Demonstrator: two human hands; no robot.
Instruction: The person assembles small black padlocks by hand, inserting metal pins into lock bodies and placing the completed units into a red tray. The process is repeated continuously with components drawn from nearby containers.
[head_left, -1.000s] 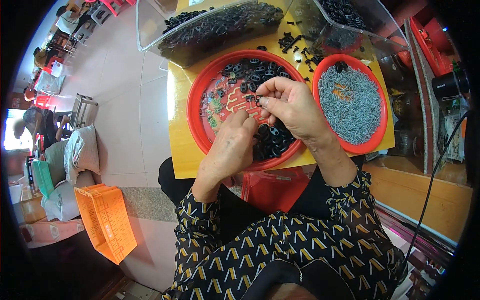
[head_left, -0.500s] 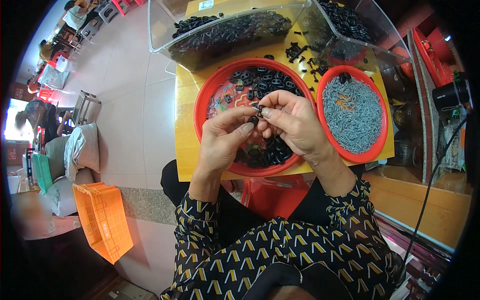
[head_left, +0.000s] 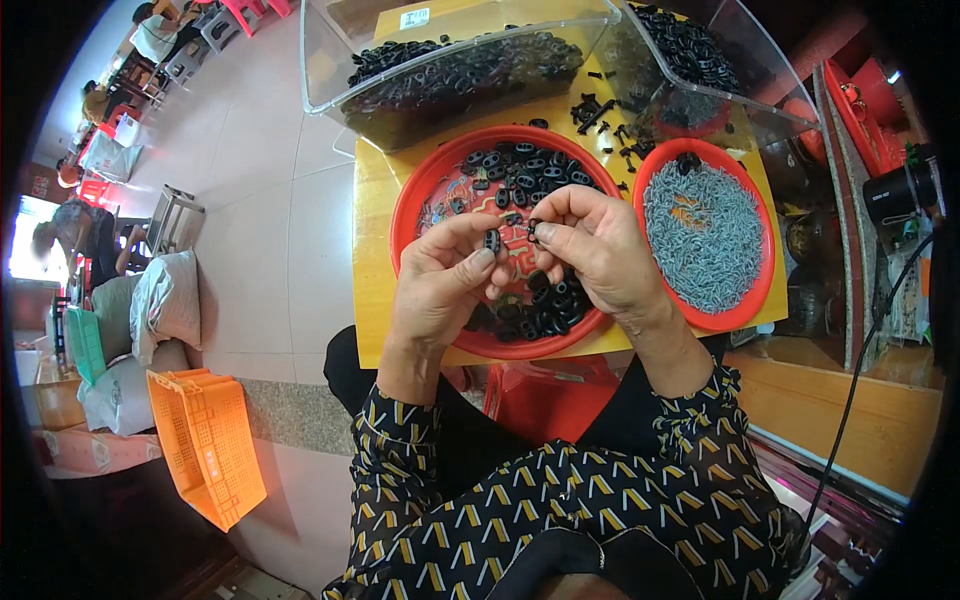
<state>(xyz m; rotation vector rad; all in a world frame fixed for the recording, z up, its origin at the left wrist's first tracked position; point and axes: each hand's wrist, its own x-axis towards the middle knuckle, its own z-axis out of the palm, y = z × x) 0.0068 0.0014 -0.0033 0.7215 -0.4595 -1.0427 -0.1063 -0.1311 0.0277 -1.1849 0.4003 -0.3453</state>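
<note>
Over a round red tray (head_left: 405,205), my left hand (head_left: 437,280) pinches a black oval two-holed piece (head_left: 492,240) between thumb and fingertips. Close to its right, my right hand (head_left: 602,255) pinches a small black part (head_left: 534,231), with what looks like a thin screw sticking out toward the left. The two held parts are a little apart. Beneath the hands, loose black two-holed pieces (head_left: 550,172) lie at the tray's far side, and a pile of black pieces (head_left: 545,310) lies at its near side, partly hidden by my right hand.
To the right stands a smaller red tray (head_left: 768,235) full of silvery screws (head_left: 705,255). Clear bins (head_left: 460,95) of black parts stand behind on the yellow board (head_left: 372,310), beside scattered black bolts (head_left: 592,110). An orange crate (head_left: 210,440) stands at left; people sit farther off.
My hands have drawn slightly apart, separating the held parts. The black piece in my left hand has turned and now shows its oval shape upright.
</note>
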